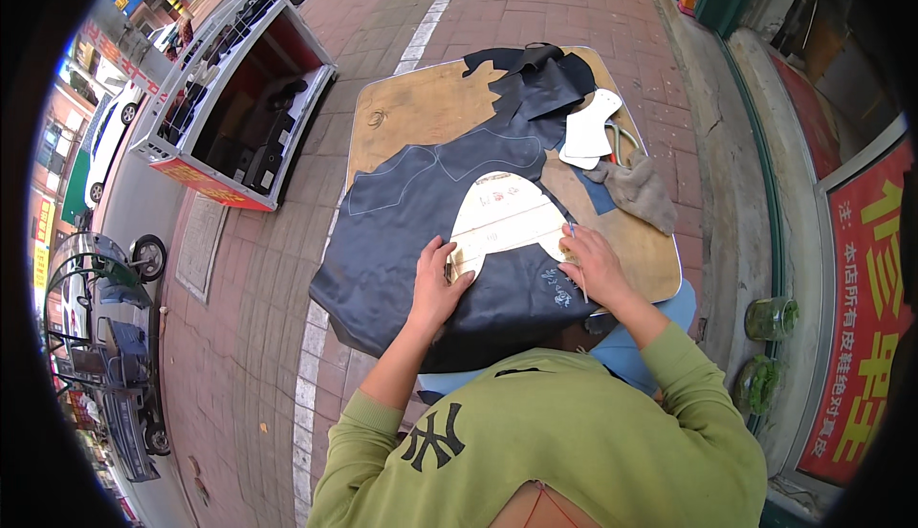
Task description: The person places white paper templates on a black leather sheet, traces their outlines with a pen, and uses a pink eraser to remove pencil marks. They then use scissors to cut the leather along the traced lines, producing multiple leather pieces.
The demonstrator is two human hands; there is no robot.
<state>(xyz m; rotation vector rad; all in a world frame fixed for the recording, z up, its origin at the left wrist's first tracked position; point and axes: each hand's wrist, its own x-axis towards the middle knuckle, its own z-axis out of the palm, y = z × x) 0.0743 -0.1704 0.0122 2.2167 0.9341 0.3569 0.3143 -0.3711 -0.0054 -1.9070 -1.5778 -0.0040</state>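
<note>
A white curved pattern piece (pixel 507 212) with handwriting and a line across it lies flat on a sheet of black leather (pixel 382 260). My left hand (pixel 440 284) presses the pattern's left end, its thumb and fingers bent in around the edge, with a small dark thing by the fingertips. At the pattern's right end, my right hand (pixel 595 265) is closed around a thin pen-like stick (pixel 583 286), its tip against the pattern's edge. Pale outlines (pixel 483 153) are drawn on the leather beyond the pattern.
The leather covers much of a wooden table (pixel 411 107) and hangs over its near edge. Black leather scraps (pixel 540 83), more white patterns (pixel 588 131), a scissor-like handle (pixel 626 143) and a grey-brown cloth (pixel 639 191) lie on the far right. A display cart (pixel 253 98) stands left; jars (pixel 771 319) stand right.
</note>
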